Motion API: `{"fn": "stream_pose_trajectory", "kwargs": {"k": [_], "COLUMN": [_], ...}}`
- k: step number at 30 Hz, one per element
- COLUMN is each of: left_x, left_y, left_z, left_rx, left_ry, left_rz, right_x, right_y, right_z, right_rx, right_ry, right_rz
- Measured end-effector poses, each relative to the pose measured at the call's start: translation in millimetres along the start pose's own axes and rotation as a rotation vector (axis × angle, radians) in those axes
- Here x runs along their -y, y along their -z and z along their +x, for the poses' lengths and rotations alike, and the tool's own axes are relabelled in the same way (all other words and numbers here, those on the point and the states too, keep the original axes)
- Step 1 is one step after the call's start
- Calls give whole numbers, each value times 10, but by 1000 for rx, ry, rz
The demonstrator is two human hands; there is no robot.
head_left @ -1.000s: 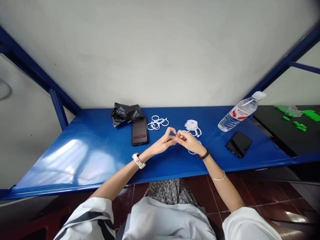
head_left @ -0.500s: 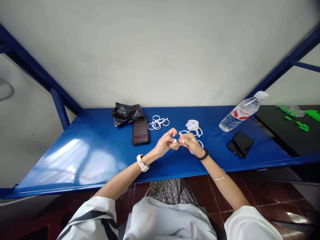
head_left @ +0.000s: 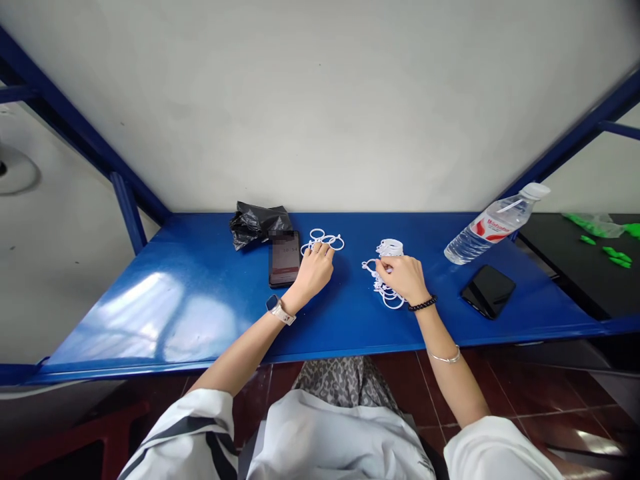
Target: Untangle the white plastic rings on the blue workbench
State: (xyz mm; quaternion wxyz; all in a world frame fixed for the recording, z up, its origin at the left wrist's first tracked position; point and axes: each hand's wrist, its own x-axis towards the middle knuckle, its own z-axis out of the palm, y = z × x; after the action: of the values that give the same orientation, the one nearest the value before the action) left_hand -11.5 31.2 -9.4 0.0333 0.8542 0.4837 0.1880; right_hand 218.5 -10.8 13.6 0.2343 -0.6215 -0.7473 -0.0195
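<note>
My left hand [head_left: 316, 272] reaches palm-down over a small group of white plastic rings [head_left: 334, 242]. Its fingers bend down onto the rings and the tips are hidden, so I cannot see whether any ring is gripped. My right hand [head_left: 404, 277] is at the right-hand group of white rings [head_left: 394, 301], thumb and forefinger pinched together at a white ring [head_left: 370, 265]. Just beyond that hand is a neat stack of white rings [head_left: 391, 247]. Small tabs stick out from the rings. Part of the right-hand group is covered by my hand.
Left of my left hand, a phone with a lit screen [head_left: 283, 260] leans by a crumpled black plastic bag [head_left: 257, 225]. A water bottle [head_left: 487, 227] and a dark phone [head_left: 488, 291] are on the right of the blue table [head_left: 340, 327]. Green pieces [head_left: 617, 256] lie on a black surface beyond.
My hands, together in the middle with a small white piece between them, have separated. The left moved up and left to the rings there; the right moved slightly right, over its ring group.
</note>
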Motion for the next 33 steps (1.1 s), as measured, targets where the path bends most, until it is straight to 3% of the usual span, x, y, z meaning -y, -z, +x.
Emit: {"fn": "stream_pose_trajectory", "kwargs": {"k": [4,11,16,21,27,33], "left_x": [83,133,148,85,-70,-144], "left_y": [-76,-95,-90,69,256,170], "left_z": [28,33,30,46,25,-25], "left_rx": [68,36,55,104,257,405], "left_ry": [28,55,26,15,-30,-13], "left_rz": [213,139,-285,-776,-1394,-1524], "right_x": [-45,-60,-76,-26,130,212], "right_y": [15,36,1,-22,-54,-104], "right_z": [4,14,13,14,13,-22], "right_rx": [46,-16,-90,-73,95,295], "right_ry": [-49,-74,-56,19,101,64], "right_rz": [-127,-158,-69,167,630,858]}}
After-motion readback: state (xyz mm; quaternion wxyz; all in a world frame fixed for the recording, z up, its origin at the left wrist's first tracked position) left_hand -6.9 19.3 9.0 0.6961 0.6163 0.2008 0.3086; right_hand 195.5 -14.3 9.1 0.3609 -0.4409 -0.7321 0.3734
